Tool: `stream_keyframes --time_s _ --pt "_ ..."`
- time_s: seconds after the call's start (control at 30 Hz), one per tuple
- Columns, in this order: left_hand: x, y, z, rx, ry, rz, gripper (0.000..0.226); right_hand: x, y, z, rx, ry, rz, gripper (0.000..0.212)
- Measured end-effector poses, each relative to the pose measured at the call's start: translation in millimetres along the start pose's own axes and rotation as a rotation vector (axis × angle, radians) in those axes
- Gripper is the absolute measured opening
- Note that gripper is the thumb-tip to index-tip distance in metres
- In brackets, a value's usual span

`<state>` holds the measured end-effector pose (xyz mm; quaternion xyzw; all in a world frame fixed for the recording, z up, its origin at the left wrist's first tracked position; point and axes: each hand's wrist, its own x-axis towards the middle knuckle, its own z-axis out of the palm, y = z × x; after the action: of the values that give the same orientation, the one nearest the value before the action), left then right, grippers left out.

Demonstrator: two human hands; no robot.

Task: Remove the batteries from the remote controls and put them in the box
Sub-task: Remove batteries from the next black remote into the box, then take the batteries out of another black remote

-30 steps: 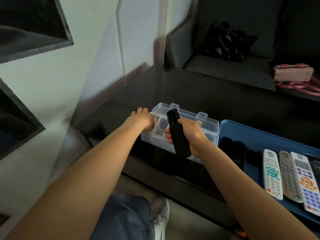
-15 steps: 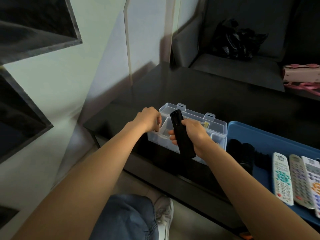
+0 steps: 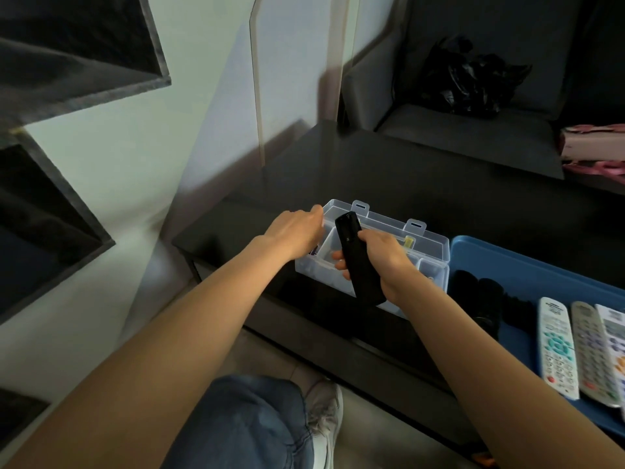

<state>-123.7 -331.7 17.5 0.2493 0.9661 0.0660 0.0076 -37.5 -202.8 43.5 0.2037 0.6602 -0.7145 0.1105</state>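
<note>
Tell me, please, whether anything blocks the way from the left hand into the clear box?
Nothing visible does: the clear box is lidless-open, and the left hand hangs over its left end; the black remote sits further right.

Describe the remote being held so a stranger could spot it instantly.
Find the clear plastic box on the dark table. Just in front of it, the right hand grips a black remote. Unlike the pale remotes in the blue tray, it is plain black.

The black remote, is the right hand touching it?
Touching. The head view shows the right hand with fingers curled round the black remote, holding it over the clear box.
</note>
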Motion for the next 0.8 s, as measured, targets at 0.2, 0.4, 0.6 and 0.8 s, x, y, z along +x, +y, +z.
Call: stream_keyframes --time_s 0.2,0.4,0.6,0.8 --pt "10.2 3.7 -8.7 0.39 -0.156 0.014 0.008 2.2 -0.8 -2.3 0.005 0.0 0.004 0.028" --pt "10.7 3.5 -10.3 0.214 -0.121 -0.015 0.015 3.9 1.1 -3.9 -0.022 0.01 0.004 0.027" --pt "-7.1 -2.2 -20.7 -0.456 0.273 -0.162 0.016 3.0 3.1 -12.1 0.047 0.013 0.031 0.03" --pt "-22.2 41.6 -23.4 -0.756 0.348 -0.134 0.014 -7.9 2.9 -36.7 0.155 0.044 -0.014 0.03"
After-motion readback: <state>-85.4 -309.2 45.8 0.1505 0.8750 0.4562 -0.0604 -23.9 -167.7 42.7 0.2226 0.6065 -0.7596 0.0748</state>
